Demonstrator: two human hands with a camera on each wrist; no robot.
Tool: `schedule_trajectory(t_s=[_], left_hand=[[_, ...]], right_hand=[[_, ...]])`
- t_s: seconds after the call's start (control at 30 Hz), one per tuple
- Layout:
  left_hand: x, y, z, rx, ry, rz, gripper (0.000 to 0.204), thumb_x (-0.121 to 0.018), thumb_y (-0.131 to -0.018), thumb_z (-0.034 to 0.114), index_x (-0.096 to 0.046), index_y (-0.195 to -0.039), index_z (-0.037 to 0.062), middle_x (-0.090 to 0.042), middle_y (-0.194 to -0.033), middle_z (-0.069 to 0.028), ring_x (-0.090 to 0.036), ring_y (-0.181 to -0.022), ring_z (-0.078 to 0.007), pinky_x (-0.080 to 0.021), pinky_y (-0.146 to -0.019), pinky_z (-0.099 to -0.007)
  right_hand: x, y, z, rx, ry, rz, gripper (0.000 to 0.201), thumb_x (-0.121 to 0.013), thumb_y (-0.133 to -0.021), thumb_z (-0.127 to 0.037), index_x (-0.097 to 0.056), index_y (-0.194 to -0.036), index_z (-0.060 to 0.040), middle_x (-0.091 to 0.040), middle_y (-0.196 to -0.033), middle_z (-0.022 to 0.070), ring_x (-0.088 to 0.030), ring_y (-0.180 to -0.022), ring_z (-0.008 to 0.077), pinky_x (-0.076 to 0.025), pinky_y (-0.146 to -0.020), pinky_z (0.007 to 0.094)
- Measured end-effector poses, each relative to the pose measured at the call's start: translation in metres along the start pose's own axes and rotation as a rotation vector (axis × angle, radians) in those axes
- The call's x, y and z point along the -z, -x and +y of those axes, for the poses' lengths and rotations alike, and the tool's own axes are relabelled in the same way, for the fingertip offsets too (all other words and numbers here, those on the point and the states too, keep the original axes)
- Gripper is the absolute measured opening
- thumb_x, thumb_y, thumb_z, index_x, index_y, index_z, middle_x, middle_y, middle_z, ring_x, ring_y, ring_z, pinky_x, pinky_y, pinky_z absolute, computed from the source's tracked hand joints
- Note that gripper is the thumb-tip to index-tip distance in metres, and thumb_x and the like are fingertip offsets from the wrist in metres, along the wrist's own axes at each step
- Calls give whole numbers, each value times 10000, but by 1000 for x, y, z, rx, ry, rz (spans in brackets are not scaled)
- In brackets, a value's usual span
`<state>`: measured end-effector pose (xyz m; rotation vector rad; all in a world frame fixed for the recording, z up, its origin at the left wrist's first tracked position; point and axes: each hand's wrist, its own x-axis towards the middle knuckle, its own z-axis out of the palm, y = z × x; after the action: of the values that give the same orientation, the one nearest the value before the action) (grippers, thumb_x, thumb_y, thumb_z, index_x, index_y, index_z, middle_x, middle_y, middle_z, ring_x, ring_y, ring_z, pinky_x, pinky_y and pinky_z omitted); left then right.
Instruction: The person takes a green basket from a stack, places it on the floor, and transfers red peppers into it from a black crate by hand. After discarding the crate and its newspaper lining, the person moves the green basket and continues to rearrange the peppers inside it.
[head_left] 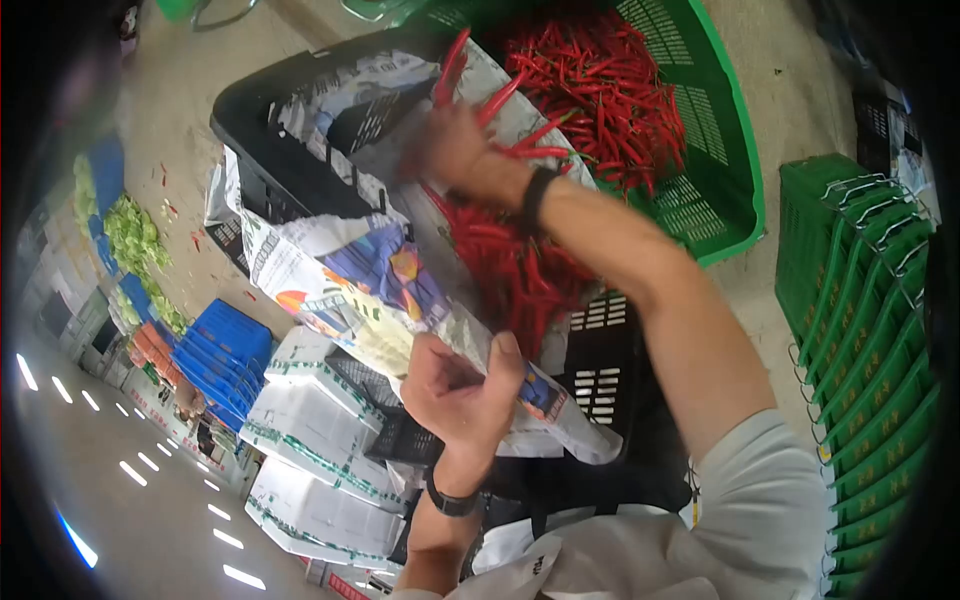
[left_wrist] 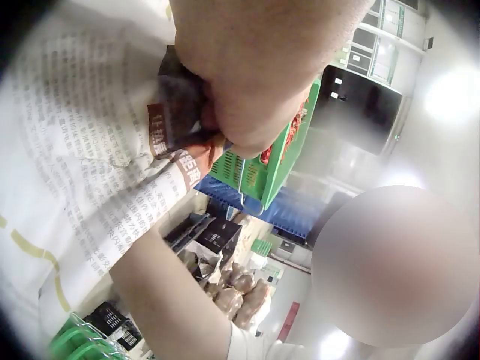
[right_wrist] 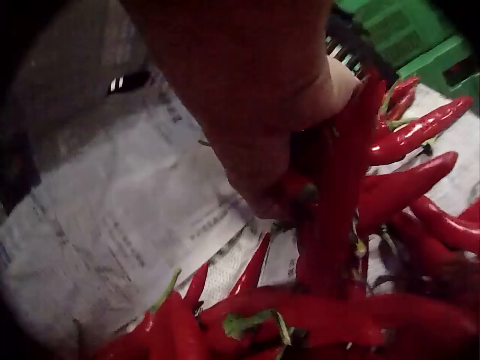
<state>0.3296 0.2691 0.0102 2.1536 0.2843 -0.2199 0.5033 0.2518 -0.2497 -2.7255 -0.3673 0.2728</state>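
A black plastic crate (head_left: 245,105) lined with printed newspaper (head_left: 375,270) stands in front of me, with a heap of red chili peppers (head_left: 520,275) in its near part. At the crate's near side my left hand (head_left: 460,390) grips the newspaper's edge, thumb on top; the left wrist view shows the sheet folded at the fingers. My right hand (head_left: 460,155), blurred in the head view, is over the far part of the crate. It holds several red chili peppers (right_wrist: 337,180), and its fingertips are partly hidden behind them. More peppers lie below it on the newspaper.
Beyond the crate on the right stands a green basket (head_left: 750,170) holding many red chili peppers (head_left: 600,90). Stacked green baskets (head_left: 850,350) rise at the right. White boxes (head_left: 320,440) and blue crates (head_left: 220,350) stand at the left, near leafy greens (head_left: 135,240) on the floor.
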Motion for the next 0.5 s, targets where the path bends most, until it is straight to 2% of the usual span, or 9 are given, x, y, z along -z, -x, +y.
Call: schedule_trajectory(t_s=[0.07,0.1,0.17,0.23,0.27,0.33,0.37,0.43,0.5], left_hand=[[0,-1,4,5,-54,10,233,-744,-755,58,-513,-770,26,-585,-690,3,-469,-574,-15,-367,-517,-167],[0,-3,6,-44,-98,-1,236,-745,-753,59,-512,-769,26,-584,-686,3,-468,-571,-15,-365,-515,-166],[2,-2,10,-83,-147,-14,239,-746,-751,60,-511,-768,26,-583,-683,3,-467,-569,-16,-363,-512,-166],[1,-3,14,78,-156,-37,246,-749,-750,58,-505,-761,26,-580,-678,3,-473,-567,-18,-370,-513,-168],[2,-4,15,76,-152,-37,246,-749,-750,58,-505,-761,26,-580,-678,3,-473,-567,-18,-370,-513,-168],[1,-4,17,-32,-236,-55,243,-743,-753,50,-502,-760,27,-576,-676,5,-473,-566,-18,-378,-512,-172],[-1,-4,17,-29,-237,-61,243,-743,-753,50,-502,-760,27,-576,-676,5,-473,-566,-18,-378,-512,-172],[-6,-5,17,-57,-165,-38,239,-740,-762,48,-502,-771,25,-580,-694,1,-483,-585,-22,-385,-524,-175],[-6,-6,20,-62,-188,-39,235,-739,-767,53,-506,-783,23,-583,-705,-3,-490,-597,-26,-390,-534,-178]], right_hand=[[20,26,39,-92,-82,103,314,-543,-835,-210,-613,-1126,-114,-598,-1071,100,-545,-1063,282,-368,-914,568],[33,43,63,-150,-96,160,320,-569,-812,-203,-612,-1114,-108,-589,-1058,97,-547,-1052,271,-388,-887,549],[49,67,106,-279,1,66,382,-635,-759,-216,-603,-1125,-113,-568,-1121,115,-540,-1075,265,-400,-880,526],[57,87,144,-366,-24,38,436,-672,-722,-210,-597,-1143,-127,-555,-1160,94,-512,-1117,266,-386,-902,519],[55,86,146,-366,-20,40,436,-672,-722,-210,-597,-1143,-127,-555,-1160,94,-512,-1117,266,-386,-902,519],[49,91,148,-346,58,387,470,-700,-687,-210,-602,-1141,-145,-561,-1162,59,-487,-1150,259,-366,-933,517],[52,82,136,-246,-7,342,484,-694,-681,-207,-602,-1152,-149,-562,-1173,33,-466,-1178,248,-348,-951,511],[52,57,94,-51,-12,245,439,-650,-724,-188,-607,-1160,-162,-567,-1186,37,-485,-1168,243,-359,-955,499],[22,27,59,113,-112,420,351,-599,-793,-209,-623,-1143,-180,-588,-1161,42,-517,-1128,233,-375,-964,499]])
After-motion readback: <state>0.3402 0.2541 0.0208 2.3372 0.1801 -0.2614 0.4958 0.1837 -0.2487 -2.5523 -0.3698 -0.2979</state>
